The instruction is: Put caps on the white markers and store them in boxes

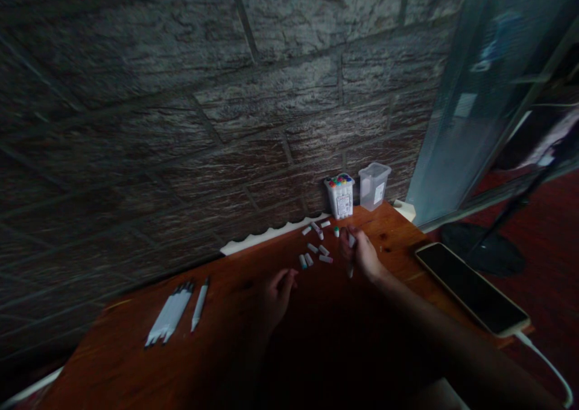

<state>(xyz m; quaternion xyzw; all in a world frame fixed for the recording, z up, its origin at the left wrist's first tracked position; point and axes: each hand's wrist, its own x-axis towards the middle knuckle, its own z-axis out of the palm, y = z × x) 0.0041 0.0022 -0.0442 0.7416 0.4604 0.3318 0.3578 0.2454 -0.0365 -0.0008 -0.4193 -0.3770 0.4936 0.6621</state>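
Observation:
My right hand (362, 254) is closed round a white marker (351, 271), whose lower end points down towards the table. To its left, my left hand (277, 294) hovers over the wood with curled fingers, thumb and fingertips close together; what they hold, if anything, is too dark to make out. Several loose marker caps (324, 258) lie scattered between and beyond the hands. One cap with a green end (336, 231) stands just beyond my right hand. At the left, several white markers (170, 313) lie side by side, with a single marker (199, 305) beside them.
A tub packed with coloured markers (341, 198) stands against the stone wall (271, 120), beside a see-through plastic box (373, 187). A phone (473, 288) with a white cable (545, 359) lies at the right edge of the wooden table (113, 350).

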